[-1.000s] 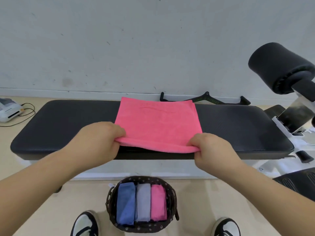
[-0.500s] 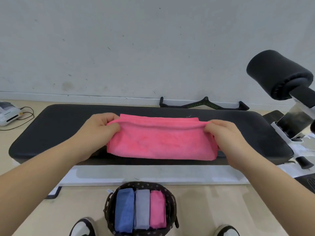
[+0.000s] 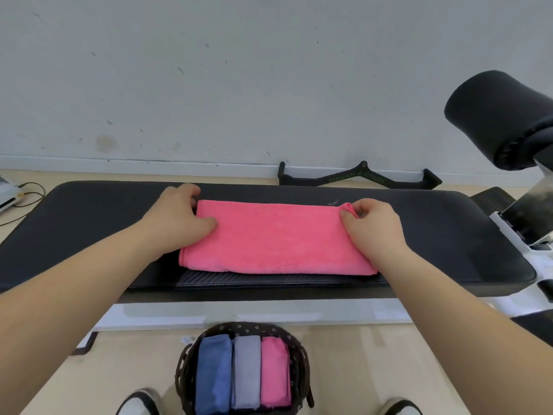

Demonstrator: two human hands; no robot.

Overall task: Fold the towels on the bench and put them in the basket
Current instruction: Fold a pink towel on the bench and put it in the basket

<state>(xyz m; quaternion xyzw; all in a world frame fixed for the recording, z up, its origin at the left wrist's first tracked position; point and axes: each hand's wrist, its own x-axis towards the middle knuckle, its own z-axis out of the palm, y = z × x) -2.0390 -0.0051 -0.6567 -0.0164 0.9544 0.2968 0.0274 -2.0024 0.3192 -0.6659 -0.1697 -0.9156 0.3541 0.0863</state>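
A pink towel (image 3: 275, 238), folded in half into a wide strip, lies across the middle of the black padded bench (image 3: 98, 217). My left hand (image 3: 179, 217) grips its far left corner, thumb on top of the cloth. My right hand (image 3: 371, 226) pinches the far right corner, which sticks up between thumb and fingers. On the floor below the bench stands a dark woven basket (image 3: 302, 360) holding a folded blue towel (image 3: 214, 375), a grey towel (image 3: 247, 369) and a pink towel (image 3: 275, 369) side by side.
A black padded roller (image 3: 496, 121) on a white frame juts out at the right. A black cable-machine handle (image 3: 359, 178) lies on the floor behind the bench by the wall. A white device with cords (image 3: 9, 193) sits far left. My shoes flank the basket.
Both hands carried the towel's near edge up and over to the far edge, folding it in half. The towel now lies flat, and the hands sit at its far corners.
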